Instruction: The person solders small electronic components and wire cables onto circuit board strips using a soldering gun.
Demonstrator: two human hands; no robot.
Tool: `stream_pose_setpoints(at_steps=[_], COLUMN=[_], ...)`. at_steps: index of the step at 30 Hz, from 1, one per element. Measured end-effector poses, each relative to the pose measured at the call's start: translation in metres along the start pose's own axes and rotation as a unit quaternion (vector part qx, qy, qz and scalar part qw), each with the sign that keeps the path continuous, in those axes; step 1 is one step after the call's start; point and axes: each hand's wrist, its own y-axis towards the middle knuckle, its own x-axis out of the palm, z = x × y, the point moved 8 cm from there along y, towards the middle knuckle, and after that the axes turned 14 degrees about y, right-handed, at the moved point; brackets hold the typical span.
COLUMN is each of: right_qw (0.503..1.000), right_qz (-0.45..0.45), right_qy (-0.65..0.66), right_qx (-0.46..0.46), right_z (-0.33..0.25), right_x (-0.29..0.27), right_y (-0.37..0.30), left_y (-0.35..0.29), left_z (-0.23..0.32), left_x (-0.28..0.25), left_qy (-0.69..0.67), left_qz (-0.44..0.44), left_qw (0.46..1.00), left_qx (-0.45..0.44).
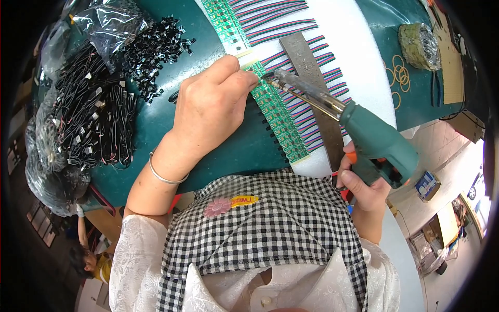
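Note:
My right hand (366,193) is wrapped round the handle of a green soldering gun (379,136) with an orange trigger. The gun's metal tip reaches left to a strip of green circuit boards (280,115), close to my left fingertips. My left hand (213,99) is closed in a pinch at the upper end of that strip; what its fingers hold is hidden. Striped ribbon wires (306,118) run right from the boards. Across the wires lies a flat grey metal bar (311,70). A second board strip (226,25) continues farther away.
Boards and wires rest on white foam (358,57) over a green table (208,161). Left are bundled black cables (96,109), small black connectors (156,54) and clear plastic bags (112,23). Rubber bands (400,73) and a tape roll (418,46) lie right. Another person (93,262) is at lower left.

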Motion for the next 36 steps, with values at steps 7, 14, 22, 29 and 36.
stream_pose_setpoints(at_steps=[7, 14, 22, 29, 36], right_qw=[0.994, 0.996, 0.993, 0.993, 0.993], right_qz=[-0.043, 0.027, 0.063, 0.071, 0.041], right_qy=[-0.092, 0.044, 0.043, 0.035, 0.043], right_qx=[-0.037, -0.067, -0.092, -0.093, -0.097], right_z=[0.005, -0.009, -0.014, -0.02, -0.024], right_x=[0.002, 0.003, -0.004, -0.004, 0.002], right_y=[-0.001, 0.003, 0.003, 0.002, -0.001], left_y=[0.0, 0.0, 0.001, 0.001, -0.019], left_z=[0.002, 0.004, 0.006, 0.004, -0.006], left_x=[0.0, 0.001, -0.001, -0.002, -0.015], left_qy=[0.013, 0.018, 0.022, 0.03, -0.002], left_qz=[-0.007, -0.007, -0.003, -0.017, -0.132], left_qw=[1.0, 1.0, 1.0, 0.999, 0.99], left_qx=[0.011, 0.018, 0.014, 0.011, -0.057])
